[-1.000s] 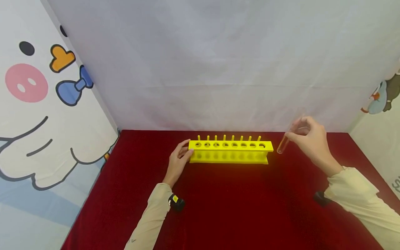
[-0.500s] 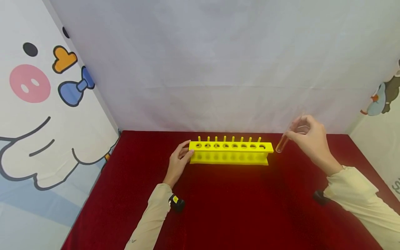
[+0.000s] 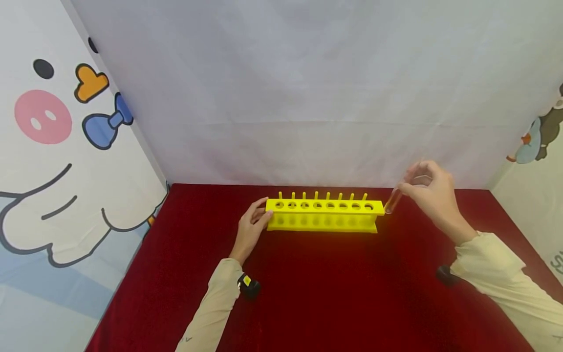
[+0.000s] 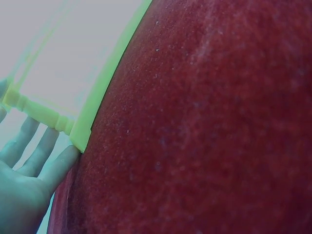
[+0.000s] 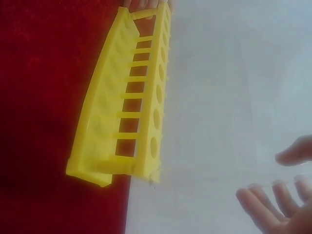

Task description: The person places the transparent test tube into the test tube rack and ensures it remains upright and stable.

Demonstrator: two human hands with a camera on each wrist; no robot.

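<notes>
A yellow test tube rack (image 3: pixel 324 212) stands on the red cloth, with a row of round holes and several upright pegs along its back. My left hand (image 3: pixel 252 226) grips its left end, thumb at the front corner; in the left wrist view the fingers (image 4: pixel 41 153) lie against the end post (image 4: pixel 44 114). Beyond the rack's right end, my right hand (image 3: pixel 434 193) pinches a clear glass test tube (image 3: pixel 393 201) between thumb and fingers. The tube tilts, its rounded bottom right at the rack's top right corner. In the right wrist view the tube is faint against the pale backdrop.
Red cloth (image 3: pixel 330 293) covers the table. A pale curtain (image 3: pixel 308 98) hangs behind its back edge. Cartoon-printed panels (image 3: pixel 44 195) flank the left and right sides. Each wrist wears a small black camera (image 3: pixel 249 287).
My right hand has moved slightly left with the test tube, bringing the tube's bottom from beside the rack to its right corner. The left hand and the rack have stayed put.
</notes>
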